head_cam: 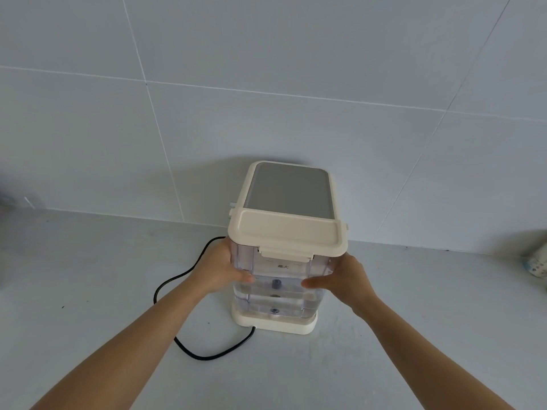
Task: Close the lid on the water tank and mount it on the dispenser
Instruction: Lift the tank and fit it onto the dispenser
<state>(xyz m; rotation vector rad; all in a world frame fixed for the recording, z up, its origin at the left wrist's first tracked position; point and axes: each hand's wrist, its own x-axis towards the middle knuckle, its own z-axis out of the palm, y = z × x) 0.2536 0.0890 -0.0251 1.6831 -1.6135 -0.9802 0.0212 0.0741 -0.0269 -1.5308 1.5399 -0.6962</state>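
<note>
A clear plastic water tank (278, 291) with water in it stands on the cream base of the dispenser (275, 322), against the tiled wall. Its cream lid (288, 232) lies flat on top, with the front latch folded down over the rim. Behind the lid the dispenser's grey top panel (288, 186) shows. My left hand (220, 267) grips the tank's left side, thumb on the front face. My right hand (340, 279) grips the right side the same way.
A black power cord (183, 344) loops on the grey counter from the dispenser's base toward the left and back behind my left hand. A patterned object (537, 266) sits at the right edge. Something dark lies at the far left edge (6, 202).
</note>
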